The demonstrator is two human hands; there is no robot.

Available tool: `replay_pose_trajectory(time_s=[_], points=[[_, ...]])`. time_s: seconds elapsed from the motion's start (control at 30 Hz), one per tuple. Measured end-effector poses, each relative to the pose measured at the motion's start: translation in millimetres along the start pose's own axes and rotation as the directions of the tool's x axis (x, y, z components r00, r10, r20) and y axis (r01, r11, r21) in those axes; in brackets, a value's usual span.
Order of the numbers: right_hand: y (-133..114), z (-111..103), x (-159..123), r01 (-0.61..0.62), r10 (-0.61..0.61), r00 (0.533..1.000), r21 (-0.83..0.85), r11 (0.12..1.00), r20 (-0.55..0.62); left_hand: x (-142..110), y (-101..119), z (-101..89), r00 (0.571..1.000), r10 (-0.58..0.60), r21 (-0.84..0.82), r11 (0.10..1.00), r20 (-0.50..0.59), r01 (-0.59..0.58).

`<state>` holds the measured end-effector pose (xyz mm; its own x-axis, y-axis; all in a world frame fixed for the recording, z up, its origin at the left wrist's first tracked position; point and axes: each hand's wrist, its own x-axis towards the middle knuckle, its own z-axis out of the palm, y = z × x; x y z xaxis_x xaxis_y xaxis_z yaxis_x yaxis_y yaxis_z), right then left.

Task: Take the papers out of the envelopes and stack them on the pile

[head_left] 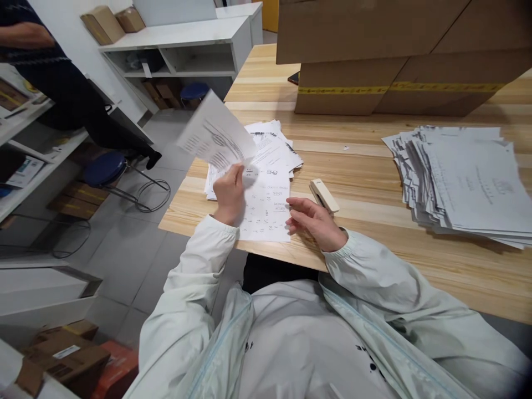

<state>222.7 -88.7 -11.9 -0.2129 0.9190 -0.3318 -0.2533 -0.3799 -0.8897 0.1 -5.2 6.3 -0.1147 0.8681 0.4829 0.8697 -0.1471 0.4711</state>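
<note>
My left hand (229, 191) is closed on the lower corner of a printed sheet (216, 133), lifted and tilted above the table's left end. Under it lies a handwritten sheet (266, 208) at the near edge, on top of a small messy stack of papers (272, 145). My right hand (315, 221) rests on the wooden table (366, 183) with fingers loosely spread, its fingertips touching the right edge of the handwritten sheet. A beige stapler (324, 195) lies just beyond that hand. Both arms wear pale sleeves.
A thick fanned pile of printed papers (461, 177) sits at the right. Large cardboard boxes (394, 50) stand at the back. Left of the table are a blue stool (103, 169), white shelves (183, 50), floor cables and another person's dark-clothed body (54, 72).
</note>
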Motion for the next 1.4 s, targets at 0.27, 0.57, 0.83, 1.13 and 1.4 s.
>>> replay_pose_trajectory(time_s=[0.27,0.57,0.83,1.13,1.4], points=[[7,7,-1,0.343,-0.384,0.923,-0.430,0.835,-0.010,-4,-8,8.8,0.999,-0.039,-0.186,0.982,0.025,0.043],[-40,-14,-36,0.762,-0.987,0.142,-0.630,0.154,-0.069,-37,11,-28.7,0.996,-0.084,-0.411,0.909,-0.023,0.067],[-34,-30,-40,0.737,-0.710,0.672,-0.282,0.614,0.212,-101,53,-47.8,0.720,-0.213,-0.727,0.057,0.660,0.684],[-1,-33,-38,0.117,-0.087,0.972,-0.130,0.985,0.219,-112,44,-31.9,0.855,-0.327,-0.814,0.300,0.403,0.498],[7,-34,-38,0.473,-0.547,0.832,-0.631,0.615,0.090,-133,66,-21.2,0.928,-0.216,-0.759,0.535,0.302,0.372]])
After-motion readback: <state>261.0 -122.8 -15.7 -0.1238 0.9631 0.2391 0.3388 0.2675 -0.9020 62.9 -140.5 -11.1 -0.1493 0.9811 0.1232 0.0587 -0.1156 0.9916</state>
